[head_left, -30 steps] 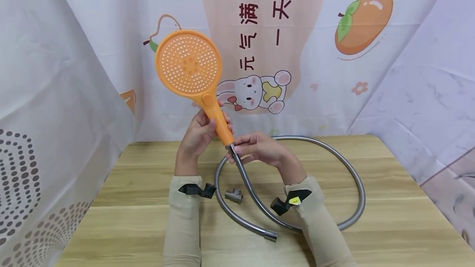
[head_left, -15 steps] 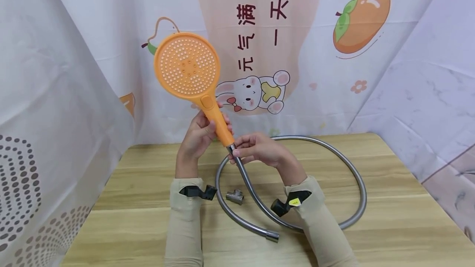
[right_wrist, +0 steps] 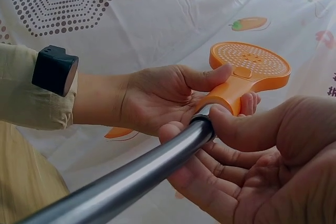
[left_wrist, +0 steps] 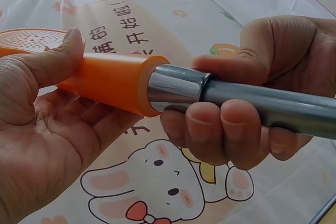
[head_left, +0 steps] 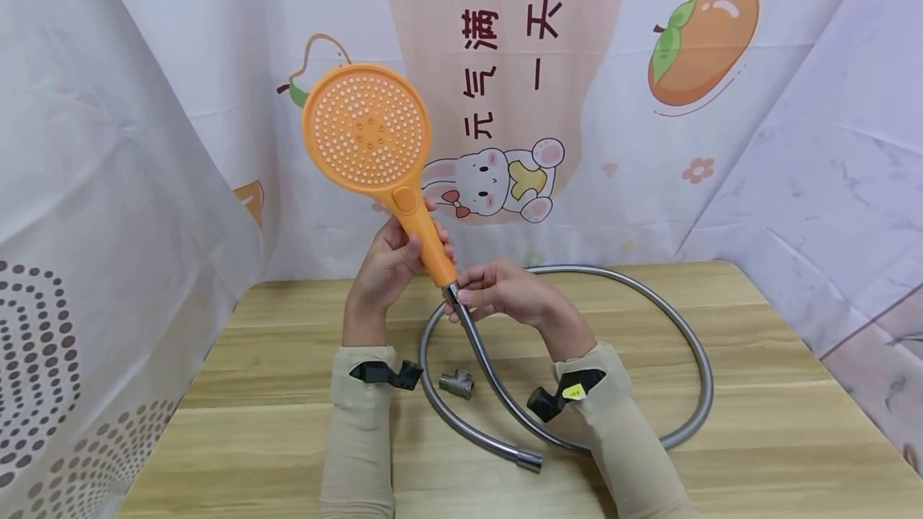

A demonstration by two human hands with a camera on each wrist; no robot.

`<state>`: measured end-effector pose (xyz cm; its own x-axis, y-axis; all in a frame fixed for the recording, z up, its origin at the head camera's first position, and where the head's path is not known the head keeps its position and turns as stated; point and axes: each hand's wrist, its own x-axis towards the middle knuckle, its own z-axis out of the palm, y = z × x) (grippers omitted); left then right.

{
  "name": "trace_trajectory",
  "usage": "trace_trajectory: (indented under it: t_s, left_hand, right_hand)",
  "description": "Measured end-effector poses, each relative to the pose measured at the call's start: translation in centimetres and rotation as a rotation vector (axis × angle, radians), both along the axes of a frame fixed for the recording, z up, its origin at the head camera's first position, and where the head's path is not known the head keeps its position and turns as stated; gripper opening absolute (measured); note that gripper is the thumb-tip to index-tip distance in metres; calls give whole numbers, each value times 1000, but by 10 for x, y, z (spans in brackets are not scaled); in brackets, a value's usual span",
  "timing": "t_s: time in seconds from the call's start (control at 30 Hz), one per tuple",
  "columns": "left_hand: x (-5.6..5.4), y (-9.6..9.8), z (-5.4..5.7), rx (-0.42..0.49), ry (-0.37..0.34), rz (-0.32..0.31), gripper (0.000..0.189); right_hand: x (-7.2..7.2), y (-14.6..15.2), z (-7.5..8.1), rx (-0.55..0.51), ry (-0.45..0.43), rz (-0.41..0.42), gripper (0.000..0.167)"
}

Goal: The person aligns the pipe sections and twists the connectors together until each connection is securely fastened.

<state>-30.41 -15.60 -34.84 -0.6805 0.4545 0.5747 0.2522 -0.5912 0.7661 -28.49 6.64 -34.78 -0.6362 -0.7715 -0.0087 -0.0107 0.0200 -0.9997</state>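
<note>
In the head view we see the left forearm (head_left: 360, 431) running almost straight up from the bottom edge and the right forearm (head_left: 626, 431) slanting leftward from the lower right. Near mid-frame, we see the left hand (head_left: 389, 264) gripping, thumb opposite its fingers, and just beside it the right hand (head_left: 508, 292) pinching, its fingers curled

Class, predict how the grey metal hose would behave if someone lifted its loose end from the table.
The hose would probably bend easily, since it curves in a wide loop. Its smooth, shiny surface may feel slippery. The metal collar at its loose end might weigh that tip down.
</note>
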Motion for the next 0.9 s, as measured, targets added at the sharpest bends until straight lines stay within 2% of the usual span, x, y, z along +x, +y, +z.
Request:
trace_trajectory:
  t_s: [0.2,0.4,0.53,0.67,0.9]
  left_hand:
    - [-2,1,-1,15,-4,7,50]
    - [-4,1,1,-16,-19,131,47]
    - [-4,2,2,-64,-29,172,46]
    - [-3,4,3,-71,-23,159,44]
    - [-1,3,1,-42,-25,91,52]
  right_hand:
    - [-5,1,-4,-16,-11,22,32]
    - [-7,0,-4,-38,-2,-20,33]
    - [-6,-2,-4,-11,-5,-70,25]
    - [-6,-3,-4,1,-7,-84,23]
    - [-5,0,-4,-3,-3,-19,32]
